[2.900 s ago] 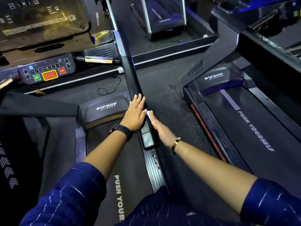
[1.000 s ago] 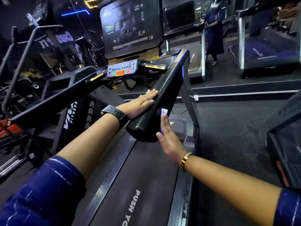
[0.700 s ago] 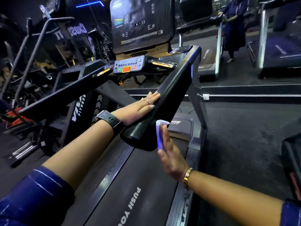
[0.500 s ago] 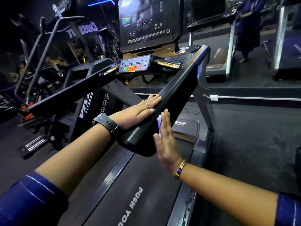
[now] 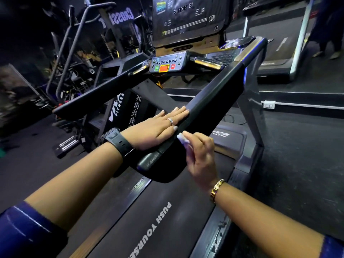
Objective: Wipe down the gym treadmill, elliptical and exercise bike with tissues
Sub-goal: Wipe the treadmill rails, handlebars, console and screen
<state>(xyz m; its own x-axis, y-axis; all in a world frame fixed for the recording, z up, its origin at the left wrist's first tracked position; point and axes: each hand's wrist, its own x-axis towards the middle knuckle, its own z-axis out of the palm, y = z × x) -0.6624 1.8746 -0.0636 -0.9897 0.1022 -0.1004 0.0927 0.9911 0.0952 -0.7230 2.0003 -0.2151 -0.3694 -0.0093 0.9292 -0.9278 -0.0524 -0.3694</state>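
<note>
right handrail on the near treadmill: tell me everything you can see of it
The right handrail is a broad black bar, matte and padded-looking, with a rounded near end that has a glossier inset. It slopes up and away to the corner of the console. The left hand lies flat on its top face near that end, fingers straight. The right hand pinches a white tissue at its outer edge. Dirt cannot be judged in this light.

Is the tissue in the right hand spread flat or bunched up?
Bunched up: only a white wad of tissue shows at the fingertips of the right hand, against the handrail.
</note>
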